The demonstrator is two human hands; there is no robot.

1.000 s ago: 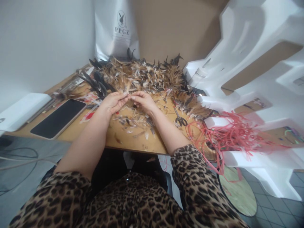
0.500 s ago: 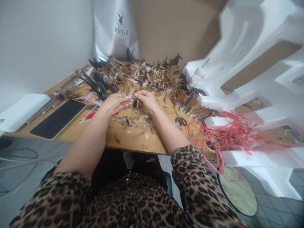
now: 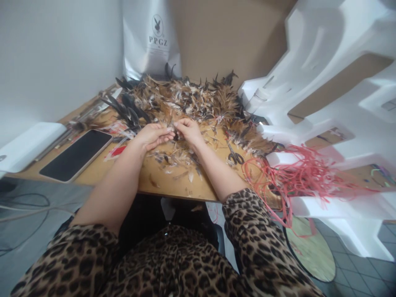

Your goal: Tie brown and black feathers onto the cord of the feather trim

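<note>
Both hands meet above the near middle of the wooden table (image 3: 201,187). My left hand (image 3: 154,135) is closed, thumb against fingers, on a small bunch of brown feathers (image 3: 167,116) whose tips fan out away from me. Beside it, my right hand (image 3: 188,131) pinches at the base of the same bunch; the fingertips hide exactly what it grips. Loose feathers (image 3: 176,159) lie scattered below the hands. Just beyond them spreads a large heap of brown and black feathers (image 3: 188,95). Long black feathers (image 3: 128,111) lie to the left.
A phone (image 3: 77,154) and a white box (image 3: 32,144) lie at the left. Scissors (image 3: 235,154) rest right of my hands, near a tangle of pink strings (image 3: 297,173). White foam pieces (image 3: 321,70) stand at the right. A silver bag (image 3: 151,57) stands at the back.
My right hand has shifted slightly left, its fingertips closer to the left hand's. The left hand has barely moved and keeps hold of the feathers.
</note>
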